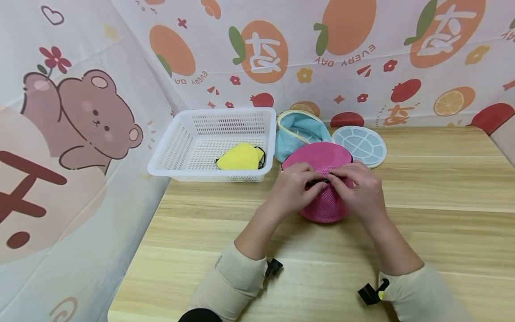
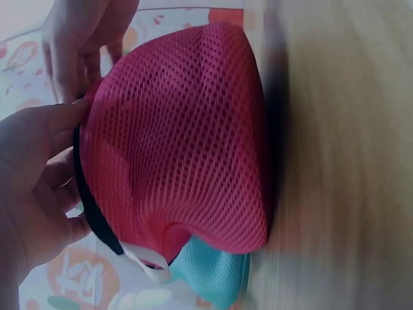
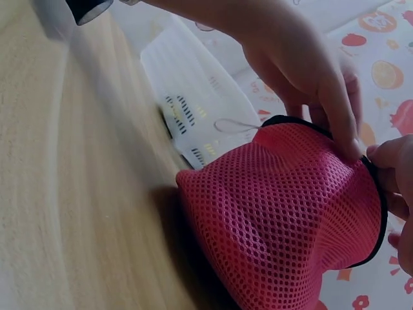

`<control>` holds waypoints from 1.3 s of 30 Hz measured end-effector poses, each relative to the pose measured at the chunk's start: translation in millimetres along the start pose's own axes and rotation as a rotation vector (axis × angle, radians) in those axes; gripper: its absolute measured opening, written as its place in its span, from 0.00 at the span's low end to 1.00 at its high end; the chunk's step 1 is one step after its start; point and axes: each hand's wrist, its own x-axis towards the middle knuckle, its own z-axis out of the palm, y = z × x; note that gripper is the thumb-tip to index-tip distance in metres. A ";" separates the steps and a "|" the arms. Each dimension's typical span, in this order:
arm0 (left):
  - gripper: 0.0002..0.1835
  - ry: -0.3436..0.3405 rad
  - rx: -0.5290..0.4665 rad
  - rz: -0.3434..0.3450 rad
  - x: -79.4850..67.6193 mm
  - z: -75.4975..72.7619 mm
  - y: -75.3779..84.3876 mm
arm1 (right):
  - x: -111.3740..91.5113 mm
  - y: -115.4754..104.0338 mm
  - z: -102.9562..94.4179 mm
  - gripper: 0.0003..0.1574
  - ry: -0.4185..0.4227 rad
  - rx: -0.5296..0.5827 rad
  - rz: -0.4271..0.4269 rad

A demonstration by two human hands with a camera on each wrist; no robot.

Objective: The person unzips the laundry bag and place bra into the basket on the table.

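Observation:
A pink mesh bag [image 1: 326, 211] with black edging stands on the wooden table in front of me. My left hand [image 1: 294, 188] pinches its dark upper edge from the left. From the other side my right hand [image 1: 361, 190] pinches the same edge, the fingertips of both hands close together. In the left wrist view a pale loop [image 2: 147, 261] hangs from the end of the bag's black edging [image 2: 97, 216]. The mesh [image 3: 271, 213] bulges out below the fingers in the right wrist view. The bag's inside is hidden.
A white perforated basket [image 1: 169, 154] at the back left holds a yellow pouch [image 1: 239, 157] with black trim. Behind the pink bag stands a light-blue mesh bag [image 1: 287, 144] with its mouth spread. A round blue lattice disc [image 1: 360, 145] rimmed in white lies right of it.

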 end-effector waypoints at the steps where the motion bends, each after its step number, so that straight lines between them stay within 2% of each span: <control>1: 0.10 0.003 0.004 0.011 0.0 0.8 0.9 | -0.2 -0.8 0.6 0.13 -0.010 0.007 -0.003; 11: 0.07 0.055 -0.027 0.033 -0.9 2.8 2.2 | -0.9 1.1 0.9 0.12 -0.108 -0.004 0.010; 18: 0.07 0.041 -0.029 0.022 -0.9 3.3 1.5 | -0.9 7.0 -2.1 0.14 -0.164 -0.046 0.042; 22: 0.07 0.021 -0.038 0.007 -0.2 4.2 0.5 | 0.2 8.2 -2.5 0.11 -0.140 -0.040 0.048; 28: 0.07 0.004 -0.062 -0.003 0.5 3.8 0.0 | -0.7 9.1 -3.5 0.07 -0.060 -0.025 0.085; 39: 0.05 0.027 -0.084 -0.027 -0.3 -0.5 -6.4 | 4.3 16.4 -13.0 0.06 0.027 -0.071 0.098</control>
